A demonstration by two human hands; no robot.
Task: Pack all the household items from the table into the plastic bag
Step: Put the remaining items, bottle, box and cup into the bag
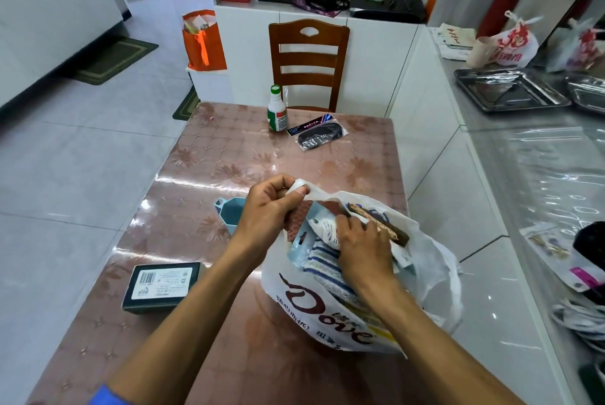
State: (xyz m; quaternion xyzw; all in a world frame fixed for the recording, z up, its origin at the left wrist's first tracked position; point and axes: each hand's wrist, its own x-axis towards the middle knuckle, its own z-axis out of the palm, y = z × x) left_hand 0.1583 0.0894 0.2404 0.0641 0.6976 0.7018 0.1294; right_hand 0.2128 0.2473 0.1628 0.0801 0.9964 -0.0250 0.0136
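Both hands at the plastic bag (327, 313): left hand (268, 208) pinching its rim.

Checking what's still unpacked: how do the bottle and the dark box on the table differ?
The bottle stands upright at the far edge; the box lies flat at the near left. The bottle is white with a green cap; the box is dark with a white barcode label. Both sit on the table, outside the bag, untouched by either hand.

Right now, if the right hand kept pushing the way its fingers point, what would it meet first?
The right hand points into the plastic bag; it would likely press the white packet at its fingertips first, though depth is unclear.
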